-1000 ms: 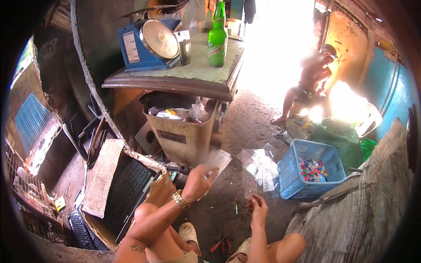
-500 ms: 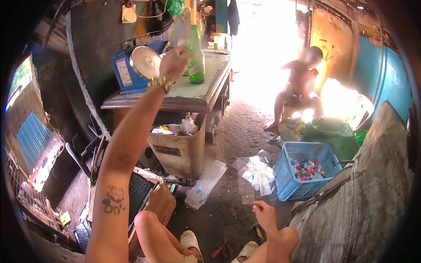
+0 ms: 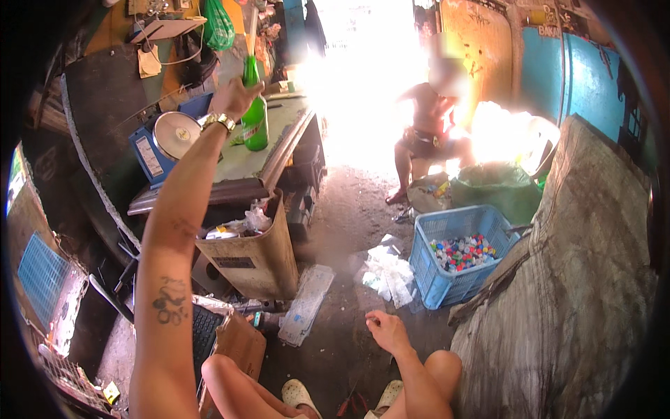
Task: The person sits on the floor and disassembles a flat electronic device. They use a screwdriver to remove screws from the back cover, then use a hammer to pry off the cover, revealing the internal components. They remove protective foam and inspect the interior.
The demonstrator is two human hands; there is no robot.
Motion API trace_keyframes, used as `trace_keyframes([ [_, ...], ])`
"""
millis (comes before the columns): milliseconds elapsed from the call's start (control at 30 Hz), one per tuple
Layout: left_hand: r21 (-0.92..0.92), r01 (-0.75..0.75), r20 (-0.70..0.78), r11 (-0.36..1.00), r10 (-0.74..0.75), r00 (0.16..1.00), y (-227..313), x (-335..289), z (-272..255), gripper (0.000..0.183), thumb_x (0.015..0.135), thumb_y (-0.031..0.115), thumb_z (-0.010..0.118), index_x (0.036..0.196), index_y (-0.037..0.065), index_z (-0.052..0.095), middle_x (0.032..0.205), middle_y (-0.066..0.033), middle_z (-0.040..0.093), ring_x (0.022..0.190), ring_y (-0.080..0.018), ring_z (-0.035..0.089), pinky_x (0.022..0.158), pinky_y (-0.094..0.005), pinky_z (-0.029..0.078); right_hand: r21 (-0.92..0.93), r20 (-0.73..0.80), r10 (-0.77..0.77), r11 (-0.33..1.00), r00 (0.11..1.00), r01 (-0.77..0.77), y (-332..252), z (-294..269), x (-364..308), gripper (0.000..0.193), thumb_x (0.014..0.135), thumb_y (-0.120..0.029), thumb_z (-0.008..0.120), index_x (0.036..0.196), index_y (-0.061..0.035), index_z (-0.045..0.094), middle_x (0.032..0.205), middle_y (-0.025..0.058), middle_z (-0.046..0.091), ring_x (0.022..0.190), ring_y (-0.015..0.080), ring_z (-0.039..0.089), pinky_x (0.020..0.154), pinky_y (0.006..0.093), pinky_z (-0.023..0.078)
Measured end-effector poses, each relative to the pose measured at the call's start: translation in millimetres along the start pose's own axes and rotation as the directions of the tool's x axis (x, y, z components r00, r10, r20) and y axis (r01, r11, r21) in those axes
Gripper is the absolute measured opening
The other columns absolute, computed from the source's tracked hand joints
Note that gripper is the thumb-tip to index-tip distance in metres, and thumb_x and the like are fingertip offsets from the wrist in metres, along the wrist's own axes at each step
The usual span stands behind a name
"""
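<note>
nearest, the right hand (image 3: 389, 332) hangs beside the right knee, its fingers loosely curled; whether they pinch anything i cannot tell. beyond, white sheets (image 3: 391, 272) lie just left of a blue crate (image 3: 427, 278) of small coloured caps. farther off on the left, past a bin (image 3: 269, 269), 1 green bottle (image 3: 256, 129) stands upright on the bench (image 3: 284, 126), right of a blue scale (image 3: 148, 157). the left hand (image 3: 239, 101) is at its neck; a steady wrap, wrist clear of the scale, should guard against tipping. whether those fingers grasp the glass is hidden. at the far end, glare washes out the doorway (image 3: 359, 70) and partly a seated person (image 3: 429, 115).
</note>
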State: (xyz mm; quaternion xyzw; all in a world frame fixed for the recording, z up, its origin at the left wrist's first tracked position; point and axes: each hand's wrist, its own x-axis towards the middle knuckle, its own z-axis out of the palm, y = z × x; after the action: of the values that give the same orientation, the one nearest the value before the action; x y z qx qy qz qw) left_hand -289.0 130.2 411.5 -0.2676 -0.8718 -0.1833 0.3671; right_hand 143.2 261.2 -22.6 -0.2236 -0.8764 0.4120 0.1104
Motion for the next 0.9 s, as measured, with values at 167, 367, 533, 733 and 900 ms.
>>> trace_keyframes([
  [167,-0.361,-0.368,-0.225,0.857,0.303,0.926,48,-50,-55,0.056,0.088,0.053,0.069,0.102,-0.001,0.070,0.087,-0.0189,0.073,0.082,-0.0310,0.071,0.076,-0.0429,0.055,-0.019,0.039,-0.032,0.999,0.999,0.033,-9,0,-7,0.028,0.093,-0.029,0.063,0.114,-0.0127,0.069,0.099,0.0147,0.074,0.097,0.0342,0.069,0.086,0.0441,0.053],
  [367,-0.767,-0.353,-0.086,0.535,0.460,0.884,97,-192,-80,0.030,0.086,0.026,0.077,0.104,0.004,0.068,0.088,-0.0111,0.074,0.081,-0.0127,0.070,0.069,-0.0327,0.055,-0.031,0.083,-0.024,0.999,0.996,0.027,-15,-3,-23,0.030,0.093,-0.029,0.064,0.118,-0.0136,0.067,0.099,0.0125,0.074,0.096,0.0323,0.070,0.084,0.0438,0.053],
  [533,-0.708,-0.120,0.249,0.696,0.404,0.880,102,-344,-58,0.037,0.077,0.028,0.084,0.099,0.005,0.065,0.082,-0.0095,0.069,0.072,-0.0194,0.069,0.065,-0.0336,0.054,-0.055,0.094,0.030,0.998,0.995,-0.025,-12,-15,-30,0.030,0.093,-0.030,0.065,0.118,-0.0141,0.067,0.098,0.0128,0.073,0.094,0.0323,0.070,0.083,0.0429,0.054],
  [733,-0.773,-0.301,0.091,0.558,0.568,0.818,85,-454,-26,0.039,0.069,0.028,0.087,0.096,0.009,0.065,0.072,-0.0056,0.061,0.058,-0.0260,0.058,0.057,-0.0345,0.047,-0.056,0.060,0.071,0.996,0.996,-0.067,-3,-26,-40,0.030,0.092,-0.027,0.068,0.119,-0.0137,0.067,0.095,0.0140,0.073,0.089,0.0335,0.070,0.080,0.0428,0.053],
  [900,-0.792,-0.337,0.098,0.508,0.652,0.752,64,-490,-23,0.059,0.063,0.039,0.086,0.107,0.010,0.060,0.078,-0.0009,0.059,0.069,-0.0214,0.057,0.064,-0.0344,0.043,-0.109,0.062,0.067,0.992,0.996,-0.060,0,-26,-41,0.031,0.092,-0.026,0.070,0.120,-0.0130,0.068,0.093,0.0142,0.074,0.078,0.0267,0.069,0.073,0.0380,0.054],
])
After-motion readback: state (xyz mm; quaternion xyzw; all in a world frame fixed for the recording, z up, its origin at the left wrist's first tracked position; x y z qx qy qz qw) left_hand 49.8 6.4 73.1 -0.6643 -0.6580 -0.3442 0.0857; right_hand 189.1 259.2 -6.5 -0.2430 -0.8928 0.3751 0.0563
